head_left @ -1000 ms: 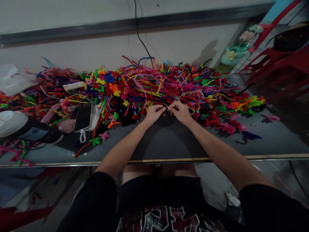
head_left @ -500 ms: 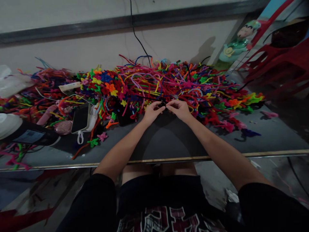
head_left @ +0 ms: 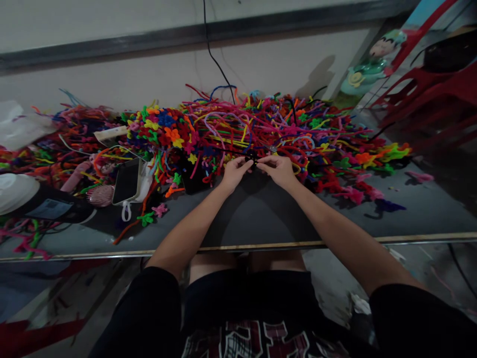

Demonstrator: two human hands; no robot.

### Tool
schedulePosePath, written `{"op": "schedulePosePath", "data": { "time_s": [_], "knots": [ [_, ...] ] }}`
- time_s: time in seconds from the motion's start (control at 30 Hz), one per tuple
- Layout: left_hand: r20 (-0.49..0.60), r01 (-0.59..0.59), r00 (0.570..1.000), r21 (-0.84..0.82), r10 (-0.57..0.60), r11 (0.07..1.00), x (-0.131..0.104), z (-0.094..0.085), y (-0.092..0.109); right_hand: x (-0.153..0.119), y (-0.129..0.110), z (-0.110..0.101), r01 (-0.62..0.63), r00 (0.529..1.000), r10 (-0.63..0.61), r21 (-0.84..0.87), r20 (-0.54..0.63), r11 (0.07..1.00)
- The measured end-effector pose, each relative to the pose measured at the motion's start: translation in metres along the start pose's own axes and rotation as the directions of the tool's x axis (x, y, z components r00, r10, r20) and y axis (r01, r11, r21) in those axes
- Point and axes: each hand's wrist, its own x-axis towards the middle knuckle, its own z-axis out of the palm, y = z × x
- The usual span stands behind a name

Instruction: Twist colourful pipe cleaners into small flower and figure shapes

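Head view: small black piece (head_left: 254,160) between left hand (head_left: 236,172) and right hand (head_left: 278,170). Both pinch it, fingertips nearly closed.

My tabletop (head_left: 268,223) is dark grey, my sleeves (head_left: 145,308) black, my shirt lettering (head_left: 242,339) maroon plaid edged in white, the chairs (head_left: 436,94) red.

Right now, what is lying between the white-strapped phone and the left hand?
Between the phone and left hand, the head view shows colourful fuzzy stems, some flower-shaped, and a dark object.
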Motion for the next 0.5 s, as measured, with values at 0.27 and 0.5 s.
{"op": "schedulePosePath", "data": {
  "time_s": [0.27,0.5],
  "knots": [
    [0.072,-0.028,0.997,0.18,0.015,0.983,-0.0001,-0.0044,-0.0033,-0.0011,-0.0003,0.0005,0.029,0.999,-0.03,0.034,0.026,0.999],
    [0.008,-0.052,0.999,0.183,0.051,0.982,-0.0014,-0.004,-0.0045,-0.0037,-0.0052,0.0003,0.08,0.997,-0.078,-0.072,0.028,0.994]
  ]
}}
